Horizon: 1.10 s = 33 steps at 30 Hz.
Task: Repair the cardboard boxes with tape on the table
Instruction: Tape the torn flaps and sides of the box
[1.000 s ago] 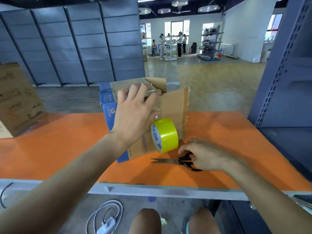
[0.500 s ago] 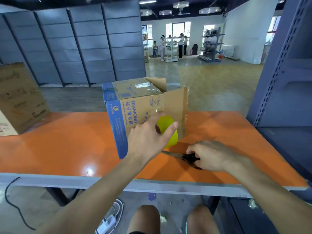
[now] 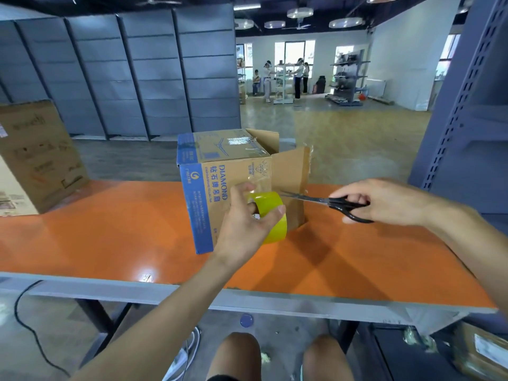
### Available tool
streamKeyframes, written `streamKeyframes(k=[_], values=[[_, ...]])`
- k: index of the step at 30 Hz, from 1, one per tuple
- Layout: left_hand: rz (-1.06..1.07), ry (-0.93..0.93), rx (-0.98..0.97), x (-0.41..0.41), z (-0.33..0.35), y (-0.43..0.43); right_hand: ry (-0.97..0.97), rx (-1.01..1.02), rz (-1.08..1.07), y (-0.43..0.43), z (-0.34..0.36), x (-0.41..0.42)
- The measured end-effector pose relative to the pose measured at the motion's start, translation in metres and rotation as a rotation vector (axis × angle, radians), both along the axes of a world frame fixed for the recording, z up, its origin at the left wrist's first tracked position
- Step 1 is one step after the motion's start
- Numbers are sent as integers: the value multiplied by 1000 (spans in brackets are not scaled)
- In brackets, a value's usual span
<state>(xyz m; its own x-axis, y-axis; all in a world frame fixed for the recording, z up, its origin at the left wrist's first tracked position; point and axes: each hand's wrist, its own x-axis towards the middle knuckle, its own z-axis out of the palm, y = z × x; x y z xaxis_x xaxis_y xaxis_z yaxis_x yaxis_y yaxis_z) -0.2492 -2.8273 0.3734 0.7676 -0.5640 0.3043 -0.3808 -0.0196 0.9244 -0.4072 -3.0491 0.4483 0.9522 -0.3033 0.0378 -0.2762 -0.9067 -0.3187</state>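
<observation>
Orange tabletop [image 3: 110, 232], grey-edged, before tall grey wall panels [image 3: 137, 78]

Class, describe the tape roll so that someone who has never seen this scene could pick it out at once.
Find the orange table, then the blue-edged cardboard box standing at its middle. In front of the box the left hand grips a tape roll. It is the only yellow-green thing there, unlike the black-handled scissors beside it.

A warehouse-like hall: tall grey metal shelving [image 3: 123, 75], an orange worktable [image 3: 110, 237], and stocked racks [image 3: 347, 78] beyond.
</observation>
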Motion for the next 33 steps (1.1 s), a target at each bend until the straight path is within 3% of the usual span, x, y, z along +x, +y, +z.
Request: streamKeyframes(k=[8,12,20,33], values=[[213,101,-11,2,13,-8,33,54,73,-10,20,31],[218,94,-22,5,18,-13,82,106,102,-19,24,40],[158,254,-53,12,25,-15,74,217,189,-19,28,59],[163,300,-88,15,34,-20,68,187,160,-39,23,66]])
